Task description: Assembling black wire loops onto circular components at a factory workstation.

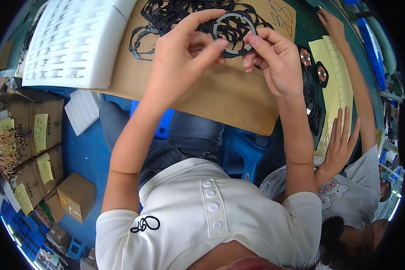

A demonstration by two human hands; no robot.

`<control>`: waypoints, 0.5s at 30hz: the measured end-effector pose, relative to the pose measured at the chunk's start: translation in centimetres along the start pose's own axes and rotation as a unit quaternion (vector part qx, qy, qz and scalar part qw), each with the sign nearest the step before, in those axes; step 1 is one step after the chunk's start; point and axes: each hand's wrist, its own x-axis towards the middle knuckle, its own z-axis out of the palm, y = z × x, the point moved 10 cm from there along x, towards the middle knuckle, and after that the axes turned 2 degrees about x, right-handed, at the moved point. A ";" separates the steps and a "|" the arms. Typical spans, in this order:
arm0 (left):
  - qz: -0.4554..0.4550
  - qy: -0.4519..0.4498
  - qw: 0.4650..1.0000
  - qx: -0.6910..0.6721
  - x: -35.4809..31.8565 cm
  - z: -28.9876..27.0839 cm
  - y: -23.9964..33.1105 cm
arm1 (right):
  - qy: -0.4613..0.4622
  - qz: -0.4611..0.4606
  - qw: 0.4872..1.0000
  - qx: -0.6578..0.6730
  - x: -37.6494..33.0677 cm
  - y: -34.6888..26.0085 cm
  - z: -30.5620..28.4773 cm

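Both hands meet over a sheet of brown cardboard [220,96]. Left hand [182,56] has its index finger stretched along the top of a thin black ring [235,33] and its thumb pressed to the ring's lower edge, so the ring is pinched between them. Right hand [274,58] pinches the same ring from the other side, thumb tip and fingertip closed on its right rim, the other fingers curled in under the palm. The ring is held up flat toward the camera, just above the cardboard, with pale backing showing through its middle.

Just beyond the fingers lies a tangled heap of more black rings [166,18], spread over the far part of the cardboard. Further left of the left hand rests a white foam tray [72,42] with rows of slots. To the right of the right hand, on a green table [308,29], lie small copper coils [321,73] with black wires, beside a yellow paper sheet [335,85]. Another person's hand [342,139] lies spread on that sheet, and their other arm reaches along the table's far side. Below the left forearm, well apart, stand brown cardboard boxes [36,130] on a blue floor [87,155].
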 end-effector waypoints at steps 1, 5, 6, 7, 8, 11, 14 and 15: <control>0.005 -0.004 1.000 -0.001 -0.1 0.1 0.1 | 0.005 -0.004 1.000 0.007 0.0 -0.1 0.0; 0.014 -0.006 1.000 -0.003 -0.2 0.3 0.2 | 0.011 -0.018 1.000 0.014 -0.1 -0.4 0.5; 0.013 0.000 1.000 -0.005 -0.2 0.2 0.2 | 0.007 -0.022 1.000 0.006 -0.2 -0.5 0.8; 0.012 0.006 1.000 -0.006 -0.2 0.1 0.2 | 0.003 -0.026 1.000 -0.001 -0.2 -0.6 1.0; 0.011 0.012 1.000 -0.008 -0.2 0.0 0.2 | -0.001 -0.031 0.999 -0.009 -0.2 -0.7 1.1; -0.013 -0.014 1.000 0.011 -0.1 0.6 -0.2 | -0.004 -0.028 1.000 -0.008 -0.3 -0.7 0.9; -0.037 -0.041 0.998 0.029 -0.1 1.2 -0.7 | -0.007 -0.025 1.000 -0.007 -0.3 -0.7 0.6; -0.013 -0.038 0.999 0.008 0.0 1.1 -0.3 | -0.014 -0.012 1.000 0.018 -0.2 -0.5 0.5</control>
